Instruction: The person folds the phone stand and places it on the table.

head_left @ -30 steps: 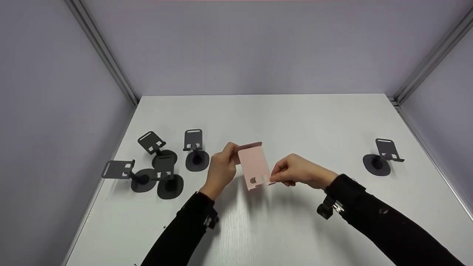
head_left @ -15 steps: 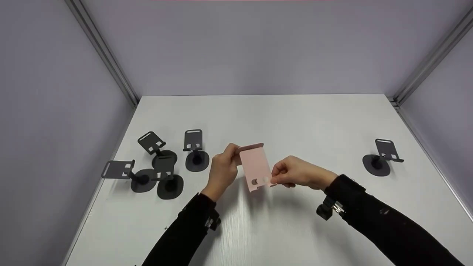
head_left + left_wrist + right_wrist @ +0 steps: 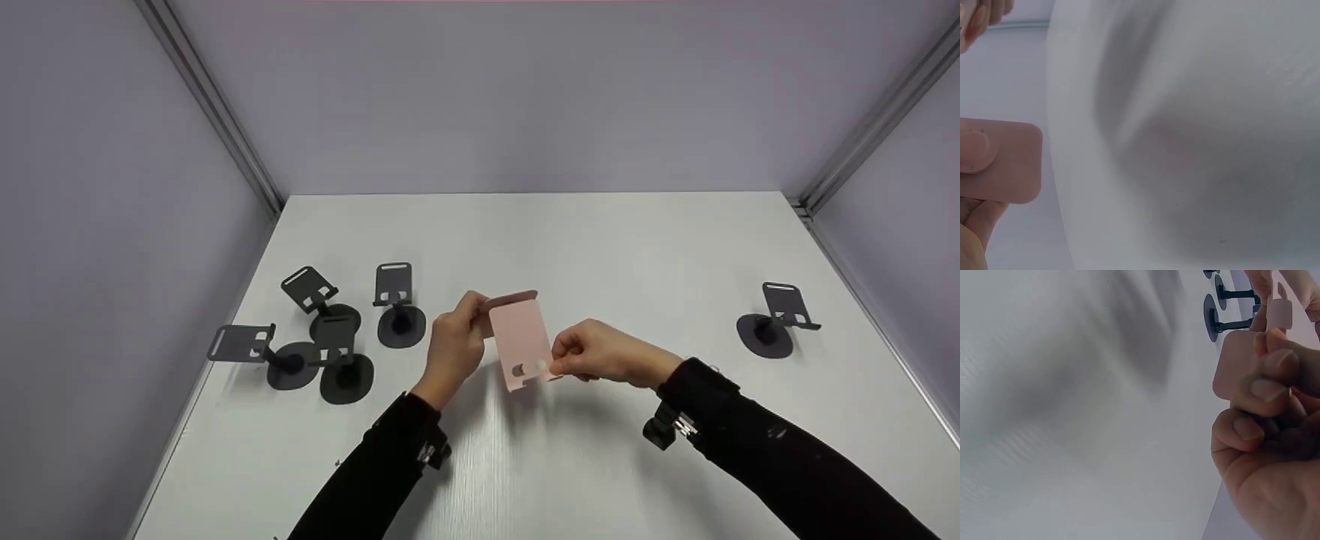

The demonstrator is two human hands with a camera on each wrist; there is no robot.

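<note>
A pink phone stand (image 3: 519, 337) is held up above the middle of the white table. My left hand (image 3: 454, 345) grips it from the left, near its base (image 3: 1013, 163), which shows in the left wrist view as a flat rounded plate. At the stand's lower right corner, my right hand (image 3: 607, 352) pinches the small lip by the cutouts between thumb and index finger. In the right wrist view that hand (image 3: 1275, 433) has its other fingers curled, and the lip (image 3: 1279, 314) sticks out just beyond the fingertips.
Several dark grey phone stands stand at the left, including one (image 3: 400, 307) closest to my left hand and one (image 3: 346, 367) in front. Another grey stand (image 3: 772, 322) is at the far right. Grey walls (image 3: 525, 97) enclose the white table (image 3: 630, 247).
Both hands and the pink stand have shifted very slightly to the right and down. The grip of each hand looks the same, and the grey stands remain in place.
</note>
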